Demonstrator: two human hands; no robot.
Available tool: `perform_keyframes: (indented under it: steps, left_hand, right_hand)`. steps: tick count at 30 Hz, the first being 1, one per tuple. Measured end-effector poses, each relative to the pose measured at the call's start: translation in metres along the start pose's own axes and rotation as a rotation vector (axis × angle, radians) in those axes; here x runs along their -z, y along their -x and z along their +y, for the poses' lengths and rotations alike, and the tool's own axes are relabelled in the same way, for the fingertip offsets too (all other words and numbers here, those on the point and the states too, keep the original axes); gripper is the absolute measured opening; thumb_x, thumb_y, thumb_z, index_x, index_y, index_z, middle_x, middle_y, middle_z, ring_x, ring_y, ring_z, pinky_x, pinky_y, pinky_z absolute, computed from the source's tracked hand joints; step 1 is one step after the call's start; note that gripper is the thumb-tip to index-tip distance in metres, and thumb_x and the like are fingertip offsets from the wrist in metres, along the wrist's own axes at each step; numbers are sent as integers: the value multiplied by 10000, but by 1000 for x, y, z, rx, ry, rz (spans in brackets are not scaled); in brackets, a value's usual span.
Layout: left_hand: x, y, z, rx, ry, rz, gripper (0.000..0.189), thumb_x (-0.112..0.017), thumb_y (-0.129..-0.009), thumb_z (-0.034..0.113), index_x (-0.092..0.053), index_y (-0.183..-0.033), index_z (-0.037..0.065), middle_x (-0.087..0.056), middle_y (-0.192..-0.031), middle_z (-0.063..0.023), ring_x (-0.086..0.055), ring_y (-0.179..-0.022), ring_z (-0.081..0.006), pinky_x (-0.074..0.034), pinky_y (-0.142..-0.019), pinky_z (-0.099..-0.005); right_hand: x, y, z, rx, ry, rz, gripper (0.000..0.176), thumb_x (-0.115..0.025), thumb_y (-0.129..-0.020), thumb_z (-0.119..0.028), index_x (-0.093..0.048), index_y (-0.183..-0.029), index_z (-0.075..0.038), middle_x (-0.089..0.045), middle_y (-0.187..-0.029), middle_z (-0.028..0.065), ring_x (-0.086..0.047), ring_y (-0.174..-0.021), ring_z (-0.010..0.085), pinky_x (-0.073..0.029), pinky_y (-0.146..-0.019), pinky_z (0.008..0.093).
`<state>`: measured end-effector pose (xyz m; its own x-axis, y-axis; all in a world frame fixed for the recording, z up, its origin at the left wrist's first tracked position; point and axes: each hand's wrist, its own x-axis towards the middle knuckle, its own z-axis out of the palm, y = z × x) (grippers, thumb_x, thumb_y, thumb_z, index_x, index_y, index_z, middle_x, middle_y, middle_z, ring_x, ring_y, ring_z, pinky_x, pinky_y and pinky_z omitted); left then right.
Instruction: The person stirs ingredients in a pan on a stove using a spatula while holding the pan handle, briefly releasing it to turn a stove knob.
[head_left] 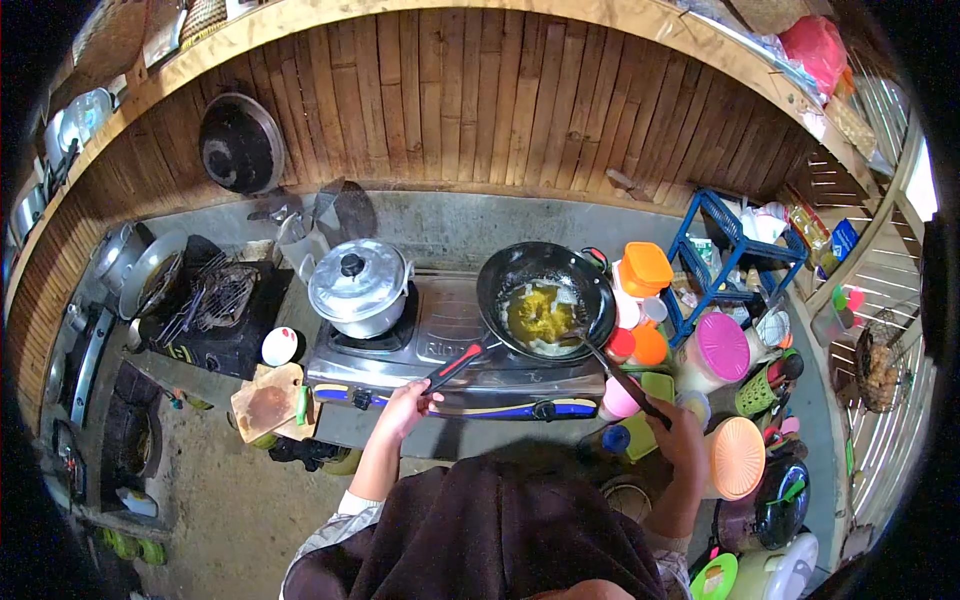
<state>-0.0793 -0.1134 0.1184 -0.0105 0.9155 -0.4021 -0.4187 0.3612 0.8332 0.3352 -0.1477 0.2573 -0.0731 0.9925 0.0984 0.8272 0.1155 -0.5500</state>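
Observation:
A black wok [497, 282] sits on the right burner of the metal gas stove [447, 310], with a yellow, oily mass [540, 312] in its bottom. My left hand [404, 407] is closed around the wok's red-and-black handle [456, 367]. In my right hand [682, 432] is the dark handle of a long-handled spatula [624, 380], which slants down over the wok's near right rim. Its tip is in the yellow mass and partly hidden. On the left burner, a lidded aluminium pot [353, 285] stands upright.
Orange, pink and red tubs [646, 268] crowd the wok's right side beside a blue rack [745, 235]. Left of the stove are a wooden cutting board [268, 403] with a green-handled tool, a white bowl [280, 346] and a grill rack [222, 298]. A bamboo wall [450, 100] rises behind.

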Motion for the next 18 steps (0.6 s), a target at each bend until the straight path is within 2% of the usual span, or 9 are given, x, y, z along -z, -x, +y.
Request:
perform_keyframes:
  steps: [5, 7, 14, 18]
  left_hand:
    - [-5, 2, 3, -14, -54, 6, 232, -451, -900, 239, -538, -959, 32, -629, -772, -59, -509, -600, -93, -407, -583, -233]
    - [-3, 1, 2, -18, -47, 1, 235, -455, -899, 243, -540, -958, 33, -631, -773, -59, -511, -601, -93, -407, -585, -232]
    - [-1, 9, 4, -29, -33, 13, 237, -473, -891, 263, -554, -928, 43, -634, -777, -55, -523, -614, -92, -403, -590, -231]
    - [5, 9, 2, -18, -40, 17, 241, -473, -889, 275, -555, -912, 50, -634, -772, -50, -525, -617, -91, -401, -595, -233]
  right_hand:
    - [10, 8, -11, -2, 37, 41, 324, -577, -778, -113, -582, -1102, -107, -613, -916, 195, -591, -823, 365, -459, -720, 427]
    - [13, 7, -15, -82, 30, -6, 345, -618, -751, -98, -582, -1089, -37, -607, -976, 214, -602, -895, 321, -458, -776, 353]
    - [-2, -4, -2, -107, 39, -75, 335, -625, -749, -102, -590, -1077, -42, -606, -982, 206, -606, -893, 316, -462, -759, 350]
    - [-22, -13, 10, -24, 39, -32, 359, -626, -746, -101, -576, -1099, -53, -611, -960, 203, -609, -885, 312, -466, -751, 348]
